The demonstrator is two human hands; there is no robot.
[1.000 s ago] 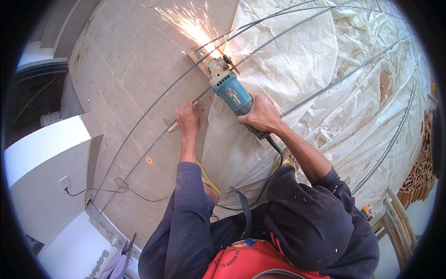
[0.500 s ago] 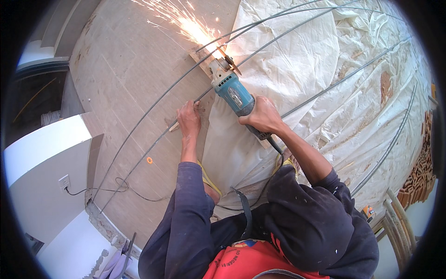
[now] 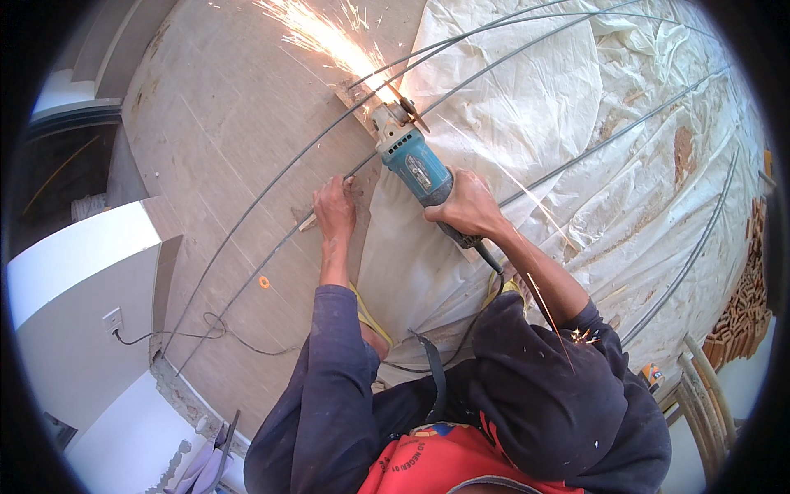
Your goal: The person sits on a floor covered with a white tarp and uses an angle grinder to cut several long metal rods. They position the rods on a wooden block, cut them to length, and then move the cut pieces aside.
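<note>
Sparks (image 3: 582,336) from the grinder (image 3: 416,170) now cross dark clothing (image 3: 543,399).

Clearest bit of text is on the red shirt (image 3: 428,465): an arc of dark capitals (image 3: 409,455) ending in a couple of digits, with smaller print tucked underneath that's honestly too tiny to make out. The teal angle grinder (image 3: 411,156) has a pale-lettered dark label (image 3: 418,172) on its body, also too small to read.

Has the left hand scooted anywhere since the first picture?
No, not noticeably: the left hand is in about the same spot, judged against the wall socket.
</note>
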